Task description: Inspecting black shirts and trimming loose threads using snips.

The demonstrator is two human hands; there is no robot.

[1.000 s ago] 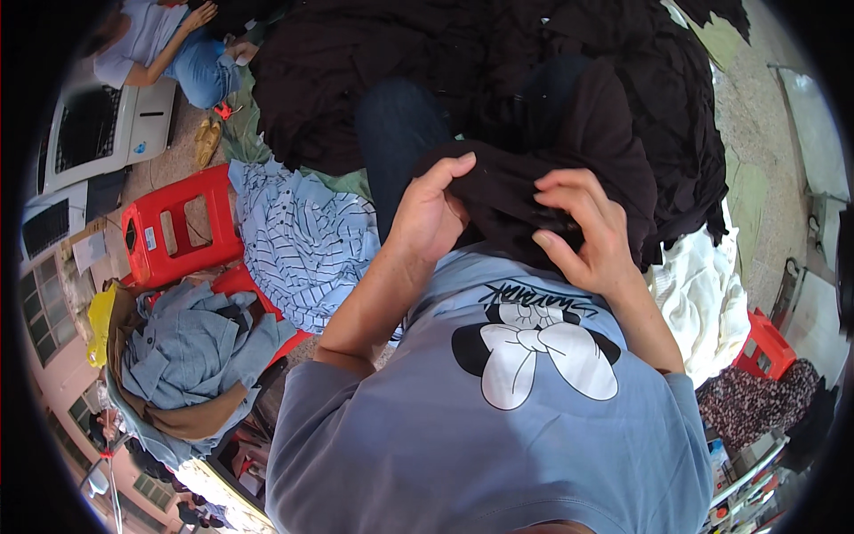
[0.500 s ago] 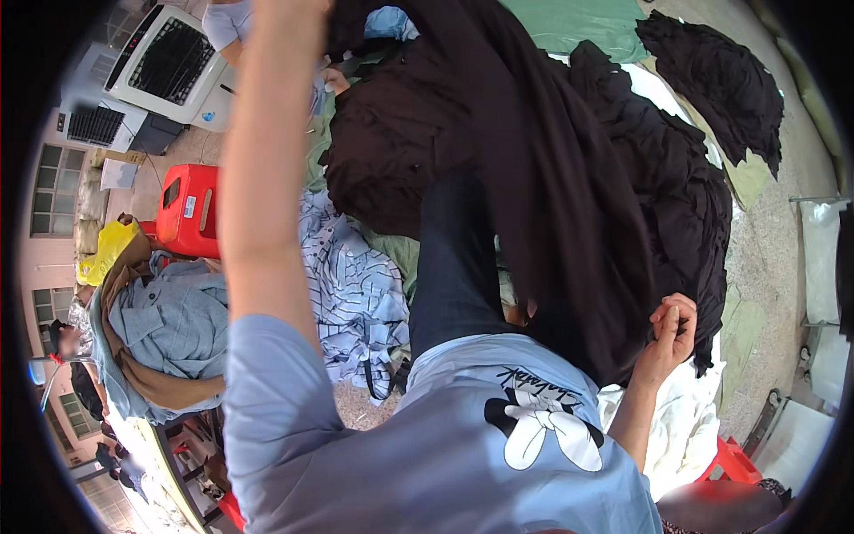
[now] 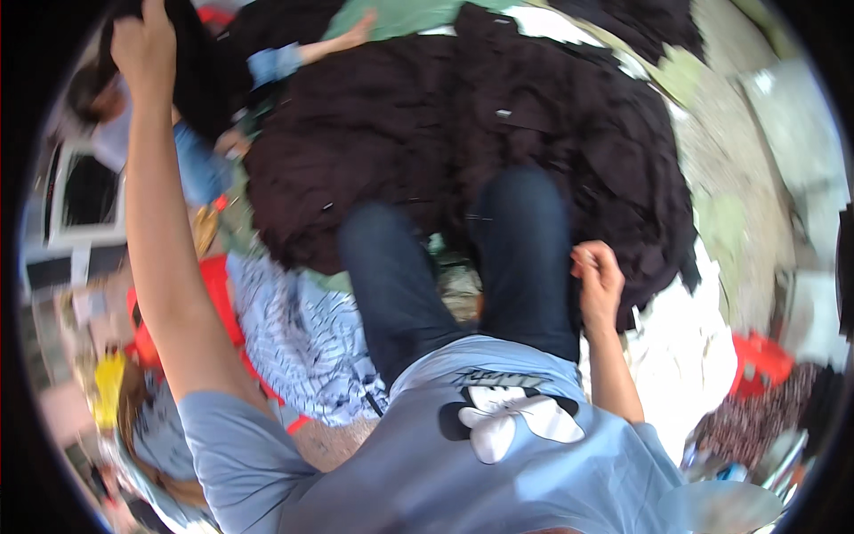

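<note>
My left arm stretches up to the far left, and my left hand is closed in a fist on a black garment that hangs beside it. My right hand is raised by my right knee with its fingers curled together; what they pinch, if anything, is too small to make out. In front of my knees lies a wide heap of dark garments, bunched into two mounds. The right mound lies just beyond my right hand, with a small pale tag on top.
A person is at the far left; one hand reaches over the heap. Blue-white patterned cloth lies left of my legs, beside a red plastic thing. White cloth and a red stool are on the right.
The dark garment that hung across my lap has swung away to the far left with my left hand. Both my knees now show. The view has shifted, and my right hand remains curled.
</note>
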